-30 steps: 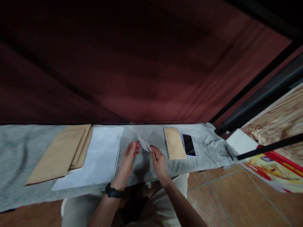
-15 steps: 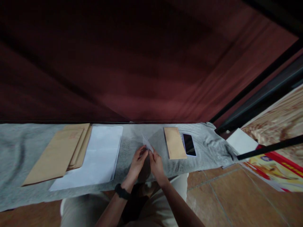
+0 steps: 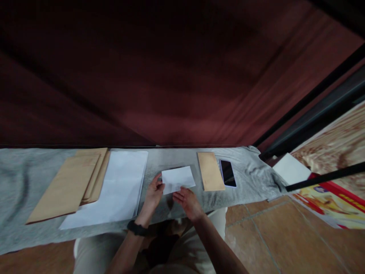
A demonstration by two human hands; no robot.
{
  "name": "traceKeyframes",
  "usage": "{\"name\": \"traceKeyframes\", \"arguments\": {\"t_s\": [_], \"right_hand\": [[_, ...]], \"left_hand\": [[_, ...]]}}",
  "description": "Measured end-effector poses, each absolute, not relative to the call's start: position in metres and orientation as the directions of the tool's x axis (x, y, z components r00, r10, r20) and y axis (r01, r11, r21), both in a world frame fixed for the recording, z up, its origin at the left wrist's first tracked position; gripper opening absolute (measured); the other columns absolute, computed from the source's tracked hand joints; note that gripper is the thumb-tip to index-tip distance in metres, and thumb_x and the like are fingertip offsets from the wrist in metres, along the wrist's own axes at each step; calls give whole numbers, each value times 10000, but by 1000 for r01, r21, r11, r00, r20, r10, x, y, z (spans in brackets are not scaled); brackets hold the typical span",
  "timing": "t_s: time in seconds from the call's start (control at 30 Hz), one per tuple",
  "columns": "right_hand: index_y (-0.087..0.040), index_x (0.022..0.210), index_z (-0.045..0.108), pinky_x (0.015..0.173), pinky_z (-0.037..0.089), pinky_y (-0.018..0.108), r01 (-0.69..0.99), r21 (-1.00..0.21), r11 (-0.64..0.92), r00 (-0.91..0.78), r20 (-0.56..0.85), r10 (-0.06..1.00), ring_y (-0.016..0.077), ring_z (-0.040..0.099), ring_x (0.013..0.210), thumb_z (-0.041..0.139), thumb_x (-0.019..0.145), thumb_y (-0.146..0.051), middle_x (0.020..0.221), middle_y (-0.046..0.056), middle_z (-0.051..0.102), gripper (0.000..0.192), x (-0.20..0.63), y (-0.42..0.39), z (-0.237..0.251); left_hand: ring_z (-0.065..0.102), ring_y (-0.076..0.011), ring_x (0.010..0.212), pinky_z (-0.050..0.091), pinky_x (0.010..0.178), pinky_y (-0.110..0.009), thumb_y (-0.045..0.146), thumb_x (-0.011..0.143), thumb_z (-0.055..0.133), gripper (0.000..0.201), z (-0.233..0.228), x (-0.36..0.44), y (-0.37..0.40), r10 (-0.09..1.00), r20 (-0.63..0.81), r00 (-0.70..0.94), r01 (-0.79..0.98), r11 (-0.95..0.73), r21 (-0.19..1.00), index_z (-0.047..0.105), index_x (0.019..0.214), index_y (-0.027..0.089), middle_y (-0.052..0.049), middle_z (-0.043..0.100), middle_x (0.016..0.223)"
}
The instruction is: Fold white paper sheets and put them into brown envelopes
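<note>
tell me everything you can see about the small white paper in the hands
The small white paper is a plain, blank-looking rectangle, seemingly a folded sheet, lying roughly flat and slightly tilted over the grey cloth. The left hand pinches its left edge; the right hand touches its near edge from below. It sits between the large white sheets and a brown envelope.
</note>
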State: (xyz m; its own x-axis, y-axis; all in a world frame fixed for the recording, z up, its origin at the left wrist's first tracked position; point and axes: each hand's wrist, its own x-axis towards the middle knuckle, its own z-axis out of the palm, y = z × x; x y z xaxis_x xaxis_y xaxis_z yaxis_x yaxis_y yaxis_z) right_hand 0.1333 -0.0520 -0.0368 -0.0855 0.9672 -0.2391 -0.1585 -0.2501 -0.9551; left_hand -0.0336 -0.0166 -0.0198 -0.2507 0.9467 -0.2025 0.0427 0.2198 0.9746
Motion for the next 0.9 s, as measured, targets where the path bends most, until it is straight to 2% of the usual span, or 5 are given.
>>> {"name": "traceKeyframes", "arguments": {"t_s": [0.17, 0.3, 0.47, 0.63, 0.9], "right_hand": [[-139, 1112, 706, 860, 589, 454, -94, -897, -432, -283, -392, 875, 273, 742, 932, 547, 930, -573, 1086, 171, 757, 497, 145, -66, -30], [-200, 1198, 705, 1017, 527, 462, 282, -959, -19, -140, -60, 988, 254, 680, 1096, 445, 999, -411, 1195, 118, 729, 388, 144, -62, -21], [-166, 1428, 567, 1214, 343, 477, 646, -624, 440, -360, 260, 896, 230, 478, 1398, 408, 1014, -213, 1476, 113, 565, 446, 140, -59, -28], [-119, 1526, 433, 1241, 286, 454, 760, -373, 532, -462, 266, 846, 213, 388, 1467, 409, 974, -148, 1549, 115, 481, 554, 141, -67, -49], [-162, 1576, 342, 1243, 246, 433, 804, -227, 549, -490, 268, 829, 200, 338, 1496, 417, 1024, -228, 1589, 91, 425, 561, 151, -75, -52]], "left_hand": [[635, -161, 674, 518, 662, -294, 173, 760, 534, 567, -23, -55, -18, 972, -83, -221, 394, 166, 904, 585, 1324, 151, 20, 651, 747], [682, -191, 764, 565, 765, -339, 140, 837, 490, 512, -21, -56, -24, 980, -8, -198, 617, 131, 776, 576, 1342, 147, -33, 701, 857], [670, -283, 1104, 543, 975, -452, 208, 961, 416, 445, -20, -36, -44, 955, 255, -155, 854, 0, 521, 551, 1376, 123, -179, 663, 1234], [471, -275, 1417, 420, 1164, -474, 380, 1024, 377, 536, -36, -8, -75, 917, 357, 176, 885, -306, 351, 431, 1493, 125, -170, 516, 1515], [311, -292, 1516, 335, 1219, -485, 550, 995, 392, 775, -46, -10, -95, 917, 299, 264, 928, -326, 180, 252, 1577, 58, -213, 371, 1603]]}}
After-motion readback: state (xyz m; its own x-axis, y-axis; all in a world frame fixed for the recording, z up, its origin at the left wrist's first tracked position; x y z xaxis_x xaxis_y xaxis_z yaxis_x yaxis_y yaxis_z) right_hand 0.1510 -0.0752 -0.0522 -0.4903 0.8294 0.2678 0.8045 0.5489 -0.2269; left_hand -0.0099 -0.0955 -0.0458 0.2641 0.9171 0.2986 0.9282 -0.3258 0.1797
